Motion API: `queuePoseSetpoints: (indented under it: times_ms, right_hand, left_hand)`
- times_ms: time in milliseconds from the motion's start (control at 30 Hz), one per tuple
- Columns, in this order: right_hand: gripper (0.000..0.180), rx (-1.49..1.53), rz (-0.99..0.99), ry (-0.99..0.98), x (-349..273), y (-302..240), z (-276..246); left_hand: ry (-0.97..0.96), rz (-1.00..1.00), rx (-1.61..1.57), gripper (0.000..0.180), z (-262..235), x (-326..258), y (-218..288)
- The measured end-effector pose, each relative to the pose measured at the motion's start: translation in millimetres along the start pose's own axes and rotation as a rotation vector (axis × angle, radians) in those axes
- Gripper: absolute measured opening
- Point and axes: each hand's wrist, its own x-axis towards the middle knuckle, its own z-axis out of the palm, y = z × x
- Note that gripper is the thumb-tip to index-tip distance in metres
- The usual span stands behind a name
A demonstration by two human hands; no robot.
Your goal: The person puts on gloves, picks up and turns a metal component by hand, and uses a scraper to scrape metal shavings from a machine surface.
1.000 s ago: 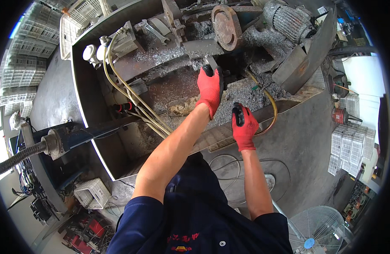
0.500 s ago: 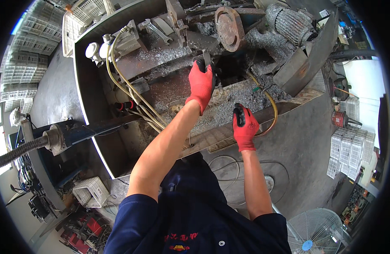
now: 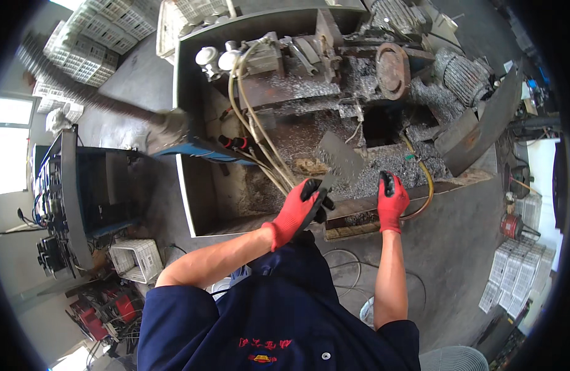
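My left hand [image 3: 299,210], in a red glove with black fingertips, grips the handle of a flat metal scraper [image 3: 340,157]. Its broad grey blade points up and away, over the near side of a machine bed [image 3: 272,145] strewn with metal shavings [image 3: 381,166]. My right hand [image 3: 392,201], gloved alike, hovers by the near edge of the bed with its fingers curled in. What lies inside those fingers, if anything, is hidden. A dark square opening [image 3: 382,127] lies beyond both hands, beside a round rusty flange [image 3: 392,71].
Yellowish hoses [image 3: 251,123] run down the left of the bed, and another hose [image 3: 429,179] curves near my right hand. A spanner [image 3: 303,55] lies at the back. A motor [image 3: 463,77] and a curved metal guard [image 3: 483,127] stand right. A blue arm [image 3: 204,150] reaches in from the left.
My left hand has drawn the scraper back toward me, away from the dark opening, and its blade now shows broadly. My right hand stays curled near the edge. The view has shifted.
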Motion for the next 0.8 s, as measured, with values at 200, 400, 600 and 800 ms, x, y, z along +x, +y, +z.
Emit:
queuePoseSetpoints:
  times_ms: [200, 400, 600, 800]
  right_hand:
    - [0.02, 0.343, -0.193, -0.166, -66, -68, -33]
    - [0.027, 0.899, 0.191, -0.638, -158, -186, -32]
    - [0.044, 1.249, 0.579, -0.949, -165, -260, -9]
    - [0.046, 1.417, 1.031, -0.644, -173, -315, 7]
  left_hand:
    - [0.042, 0.049, 0.056, 0.027, -56, -74, 1]
    - [0.056, 0.184, 0.214, 0.027, -94, -104, -33]
    - [0.004, 0.324, 0.539, 0.036, -124, -144, -11]
    - [-0.227, 0.32, 1.043, 0.047, -190, -157, 33]
